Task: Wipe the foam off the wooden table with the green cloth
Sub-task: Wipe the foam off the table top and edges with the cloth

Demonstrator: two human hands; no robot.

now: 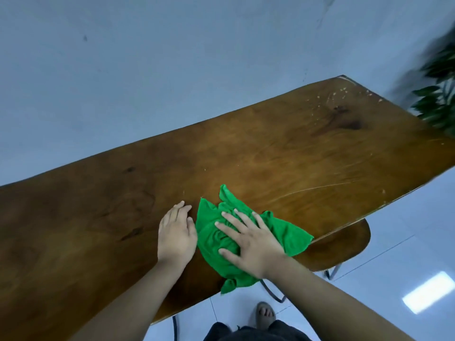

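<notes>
The green cloth lies crumpled on the wooden table near its front edge, one corner hanging over. My right hand presses flat on the cloth with fingers spread. My left hand rests flat on the bare wood just left of the cloth, touching its edge. Small whitish foam specks dot the far right corner of the table. Faint streaks show on the wood to the right of the cloth.
A wooden chair seat on metal legs sits tucked under the table's front edge at right. A leafy plant stands past the table's right end. A pale wall runs behind the table. My foot is on the tiled floor.
</notes>
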